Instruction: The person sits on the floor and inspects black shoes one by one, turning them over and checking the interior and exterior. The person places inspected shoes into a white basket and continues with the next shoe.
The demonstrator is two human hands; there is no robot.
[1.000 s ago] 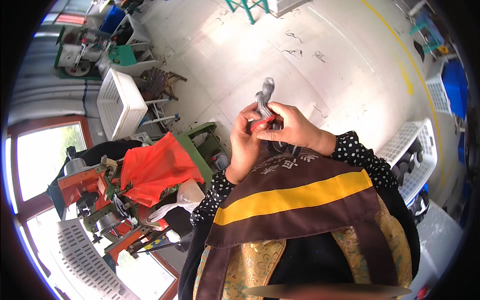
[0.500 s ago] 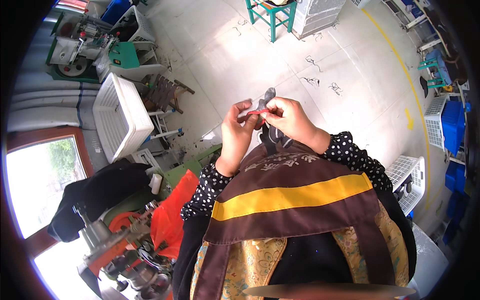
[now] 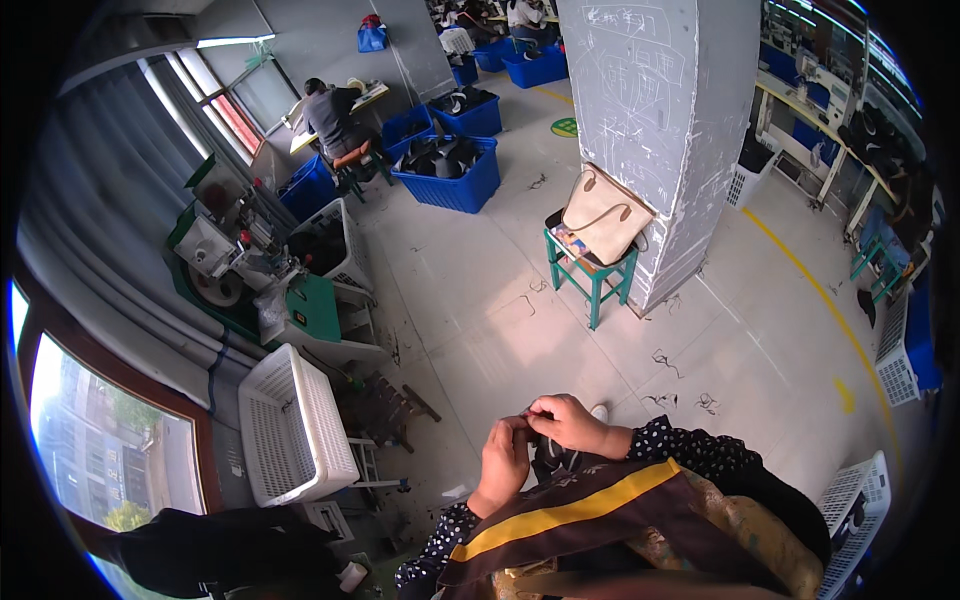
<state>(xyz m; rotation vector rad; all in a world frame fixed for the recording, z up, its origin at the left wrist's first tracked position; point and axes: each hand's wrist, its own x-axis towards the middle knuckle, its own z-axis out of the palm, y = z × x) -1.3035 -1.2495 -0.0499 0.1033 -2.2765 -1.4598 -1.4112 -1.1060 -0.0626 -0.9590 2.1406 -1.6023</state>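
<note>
My left hand point(image 3: 503, 462) is closed, its fingertips raised and pressed together close to those of the right. Opposite it, my right hand point(image 3: 568, 424) is pinched shut. Between the two sets of fingertips is a thin red strip point(image 3: 526, 412), mostly covered by the fingers. Below the hands, in front of my lap, a dark grey piece with pale edges point(image 3: 553, 462) partly shows; its kind is not clear. A brown apron with a yellow band point(image 3: 570, 508) covers my lap.
A white plastic basket point(image 3: 298, 430) stands at the left, near a green machine point(image 3: 225, 265). Ahead, a green stool point(image 3: 595, 285) with a beige bag point(image 3: 607, 215) is beside a grey pillar point(image 3: 650, 130). Blue crates point(image 3: 455, 180) and a seated person point(image 3: 335, 120) are farther off.
My view has tilted up, so the hands sit lower in the picture and the room beyond shows. The hands stay together at the strip, which is now more covered by the fingers.
</note>
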